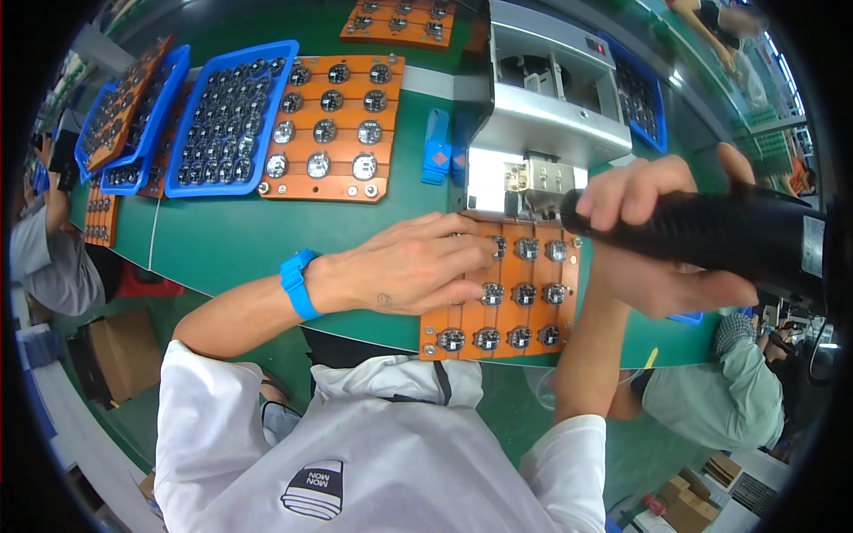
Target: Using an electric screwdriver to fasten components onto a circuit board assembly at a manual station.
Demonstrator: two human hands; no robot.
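On the green bench in front of me lies an orange fixture plate (459, 304) with rows of small round circuit assemblies (524, 294). My left hand (418, 265) rests over its upper left part, fingers stretched out and slightly bent, covering some assemblies. Whether a fingertip presses on one is hidden. A blue wristband (299, 284) circles my left wrist. My right hand (644, 235) is closed around a black electric screwdriver (711, 229), raised above the plate's right side. Its narrower end points left, toward a metal block (544, 178) on the machine at the plate's far edge.
A silver machine (555, 115) stands directly beyond the plate. Left of it are a blue strap (436, 147), another filled orange plate (311, 184) and a blue tray (213, 189) of assemblies. More trays stack at far left. Other people sit on both sides, including a person in light green (720, 400).
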